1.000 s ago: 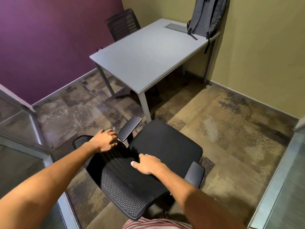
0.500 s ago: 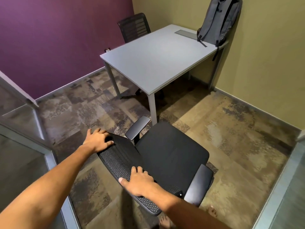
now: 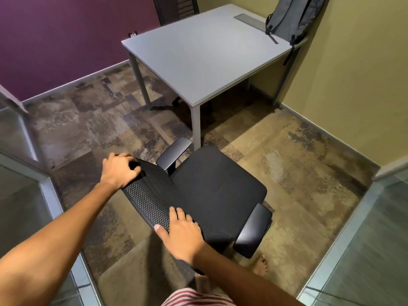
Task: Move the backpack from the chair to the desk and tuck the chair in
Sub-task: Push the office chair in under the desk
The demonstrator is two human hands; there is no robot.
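The backpack (image 3: 293, 16) already stands on the far right corner of the desk (image 3: 205, 56), leaning against the wall, so to my eye only the tucking-in is left: the chair (image 3: 212, 186) sits with its seat empty, just beside the near desk leg and not yet under the top. The left hand (image 3: 119, 170) curls its fingers over one end of the mesh backrest, and the right hand (image 3: 182, 234) lies flat on the other end, fingers loosely spread, thumb out.
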